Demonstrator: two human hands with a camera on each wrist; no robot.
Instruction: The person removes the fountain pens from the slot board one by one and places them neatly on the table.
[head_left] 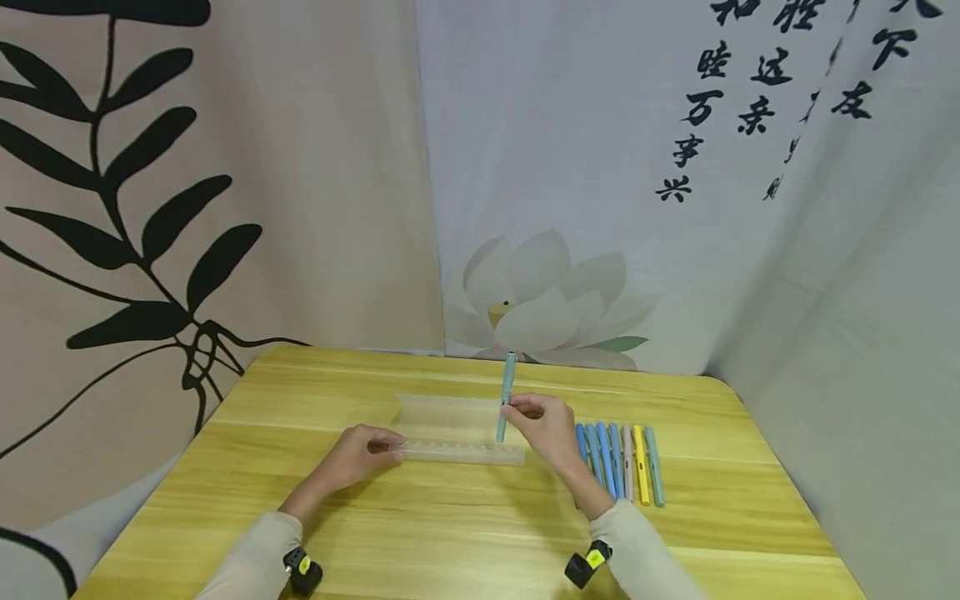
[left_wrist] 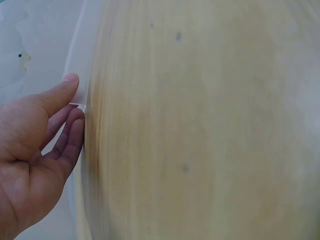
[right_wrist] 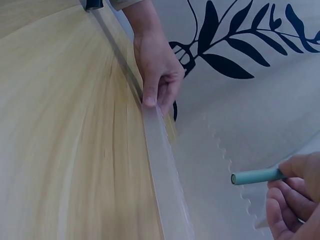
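A translucent plastic pen case (head_left: pixel 463 453) lies on the table with its clear lid (head_left: pixel 446 417) folded back behind it. At its left end, my left hand (head_left: pixel 362 457) pinches the corner between thumb and fingers; the left wrist view shows this hand (left_wrist: pixel 35 145) on the case edge (left_wrist: pixel 82 50). Above the right part of the case, my right hand (head_left: pixel 546 425) holds a teal pen (head_left: pixel 508 375) nearly upright. One end of that pen (right_wrist: pixel 256 176) juts from the fingertips in the right wrist view, apart from the case (right_wrist: pixel 162 170).
Right of my right hand, several pens lie side by side: blue ones (head_left: pixel 604 458), a greyish one (head_left: pixel 628 462), a yellow one (head_left: pixel 641 467) and a teal one (head_left: pixel 655 467). The wooden table (head_left: pixel 450 533) ends at a printed curtain (head_left: pixel 337 208) behind.
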